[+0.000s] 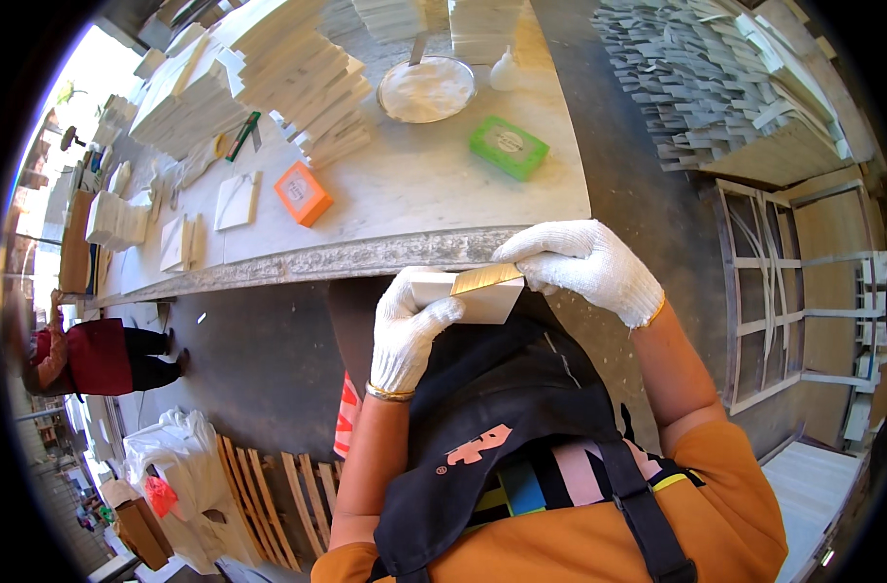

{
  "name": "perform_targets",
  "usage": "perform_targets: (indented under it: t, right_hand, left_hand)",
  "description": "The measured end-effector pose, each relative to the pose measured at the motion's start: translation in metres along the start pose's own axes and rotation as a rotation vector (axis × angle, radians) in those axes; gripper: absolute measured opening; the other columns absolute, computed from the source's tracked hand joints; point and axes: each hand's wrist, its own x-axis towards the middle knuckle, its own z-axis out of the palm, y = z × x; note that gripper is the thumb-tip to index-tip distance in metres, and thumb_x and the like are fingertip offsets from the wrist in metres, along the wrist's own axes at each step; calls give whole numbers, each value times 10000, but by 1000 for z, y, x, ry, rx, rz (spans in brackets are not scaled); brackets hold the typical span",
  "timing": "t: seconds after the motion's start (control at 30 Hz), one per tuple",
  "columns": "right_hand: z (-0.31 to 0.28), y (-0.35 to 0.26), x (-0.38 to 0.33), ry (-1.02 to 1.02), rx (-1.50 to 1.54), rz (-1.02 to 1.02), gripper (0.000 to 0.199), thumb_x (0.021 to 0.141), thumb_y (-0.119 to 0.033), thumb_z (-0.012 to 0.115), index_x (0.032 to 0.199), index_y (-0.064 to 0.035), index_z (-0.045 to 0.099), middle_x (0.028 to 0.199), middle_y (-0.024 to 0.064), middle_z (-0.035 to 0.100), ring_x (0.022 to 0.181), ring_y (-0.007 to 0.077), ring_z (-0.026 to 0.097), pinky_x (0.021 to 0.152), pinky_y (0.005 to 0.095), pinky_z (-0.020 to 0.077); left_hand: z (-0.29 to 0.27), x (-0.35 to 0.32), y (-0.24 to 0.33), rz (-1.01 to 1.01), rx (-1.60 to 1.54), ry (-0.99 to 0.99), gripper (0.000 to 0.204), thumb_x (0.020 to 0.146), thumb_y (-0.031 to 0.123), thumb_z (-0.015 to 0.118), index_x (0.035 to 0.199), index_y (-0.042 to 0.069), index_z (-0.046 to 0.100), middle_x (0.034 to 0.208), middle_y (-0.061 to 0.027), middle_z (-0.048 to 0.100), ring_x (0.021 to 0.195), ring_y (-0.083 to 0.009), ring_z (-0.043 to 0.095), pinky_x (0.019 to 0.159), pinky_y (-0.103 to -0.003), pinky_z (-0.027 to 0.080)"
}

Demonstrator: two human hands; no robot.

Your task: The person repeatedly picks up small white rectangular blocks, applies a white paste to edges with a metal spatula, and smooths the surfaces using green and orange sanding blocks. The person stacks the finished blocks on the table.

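Observation:
In front of my apron, just off the table's near edge, a white stone tile [484, 305] is held tilted in my left hand [408, 328], which wears a white knit glove. A thin gold-coloured flat strip [487, 279] lies against the tile's upper edge. My right hand [587, 264], gloved the same way, has its fingers closed on the strip's right end; the fingertips are partly hidden. On the marble-topped table [443, 185] beyond sit an orange block [303, 194] and a green block [508, 148].
A round pan of white paste [427, 89] with a putty knife stands near a small white squeeze bottle [504, 72]. Stacked tiles [298, 83] fill the table's far left. A metal frame [779, 291] stands right. A person in a red apron [99, 358] is at far left.

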Motion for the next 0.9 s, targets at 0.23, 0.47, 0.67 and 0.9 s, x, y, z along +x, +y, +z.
perform_targets:
  t: [0.23,0.47,0.67,0.9]
  right_hand:
    - [16,3,-10,187,-19,31,228,952,-56,628,1159,-23,716,902,33,705,730,66,598,669,239,515]
    - [38,3,-13,318,-69,-31,238,957,-54,634,1179,-9,704,941,65,713,735,77,611,686,254,532]
    - [38,2,-14,377,-8,57,270,963,-59,615,1220,-17,686,889,43,694,717,69,611,659,233,524]
    - [48,5,-12,398,68,82,280,972,-77,608,1235,-13,676,850,27,681,688,59,608,602,211,502]
  left_hand:
    - [9,-2,5,39,40,69,275,810,42,761,1052,0,637,921,-11,650,801,-68,559,718,-224,475]
    - [14,-4,8,98,78,76,253,819,3,739,1053,-2,642,921,-18,658,812,-75,571,730,-232,481]
    - [12,-3,6,164,172,94,237,797,-7,755,1013,-10,657,900,-27,647,819,-91,571,737,-238,475]
    - [11,-2,4,207,243,122,213,778,-3,769,966,-13,669,874,-41,635,799,-112,576,731,-253,471]
